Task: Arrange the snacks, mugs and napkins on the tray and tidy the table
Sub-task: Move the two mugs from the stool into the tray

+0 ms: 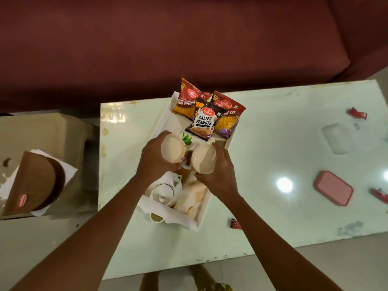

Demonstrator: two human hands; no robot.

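A white tray (165, 120) lies on the pale glass table (273, 164). At its far end lean three snack packets: a salted peanuts pack (203, 121) in front of two red and yellow packs (185, 100) (228, 114). My left hand (153, 158) grips a cream mug (173, 148) and my right hand (220, 173) grips a second cream mug (204, 158); both mugs are held side by side above the tray's middle. A white teapot (164, 191) and folded napkins (193, 198) sit at the tray's near end.
Red wrappers (358, 114) (380, 195) (236, 224), a pink lid (332, 187) and a clear container (337, 138) lie on the table's right side. A small cup (156, 218) stands by the tray's near edge. A brown box (31, 183) rests on a stool at left. A maroon sofa (168, 38) is behind.
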